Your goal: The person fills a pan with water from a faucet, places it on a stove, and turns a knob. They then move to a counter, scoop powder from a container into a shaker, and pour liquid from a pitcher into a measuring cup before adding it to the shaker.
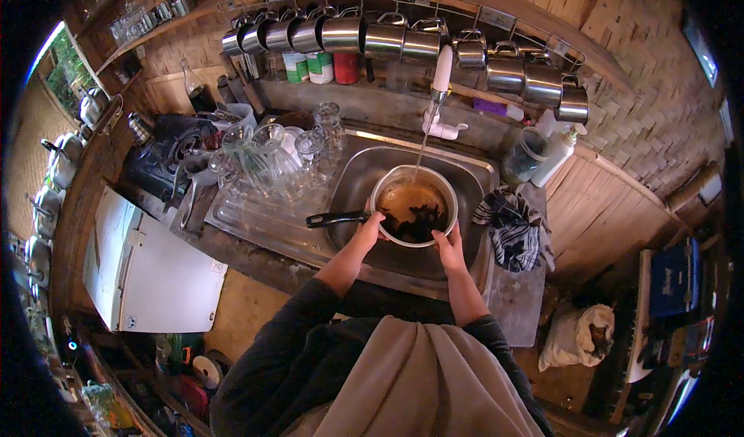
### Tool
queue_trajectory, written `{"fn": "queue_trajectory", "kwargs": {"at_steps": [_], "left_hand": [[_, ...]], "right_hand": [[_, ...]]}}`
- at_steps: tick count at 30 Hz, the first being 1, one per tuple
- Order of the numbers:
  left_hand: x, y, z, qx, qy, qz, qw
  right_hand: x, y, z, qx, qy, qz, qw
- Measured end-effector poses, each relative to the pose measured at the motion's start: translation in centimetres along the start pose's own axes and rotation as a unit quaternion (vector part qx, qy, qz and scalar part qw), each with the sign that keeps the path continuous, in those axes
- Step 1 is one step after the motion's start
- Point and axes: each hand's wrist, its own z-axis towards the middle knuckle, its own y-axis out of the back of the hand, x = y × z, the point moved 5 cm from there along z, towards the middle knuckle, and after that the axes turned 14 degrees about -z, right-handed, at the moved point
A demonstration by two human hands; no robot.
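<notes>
Both of my hands hold a round metal saucepan (pixel 415 206) over the sink basin (pixel 345 196). My left hand (pixel 372 231) grips its near left rim, beside the black handle that points left. On the near right rim, my right hand (pixel 449 247) is closed with the thumb on the edge. Brownish liquid with dark clumps lies in the pan. A thin stream of water runs into it from the white-tipped tap (pixel 440 88).
Upturned glasses (pixel 271 158) crowd the drainboard on the left. A striped cloth (pixel 515 231), a clear container (pixel 525 156) and a pump bottle (pixel 554 159) stand right of the sink. Metal mugs (pixel 343 34) hang above. A white fridge (pixel 167 278) is at the lower left.
</notes>
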Motion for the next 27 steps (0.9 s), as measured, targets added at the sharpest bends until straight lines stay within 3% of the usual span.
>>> {"fn": "queue_trajectory", "kwargs": {"at_steps": [13, 24, 27], "left_hand": [[0.4, 0.4, 0.3, -0.014, -0.008, 0.007, 1.000], [0.4, 0.4, 0.0, -0.021, -0.004, 0.011, 1.000], [0.0, 0.2, -0.2, -0.025, 0.000, 0.025, 0.999]], "right_hand": [[-0.1, -0.1, 0.1, 0.000, 0.001, 0.018, 1.000], [1.1, 0.1, -0.4, 0.021, -0.066, -0.007, 0.998], [0.6, 0.0, -0.2, -0.002, -0.019, -0.005, 1.000]]}}
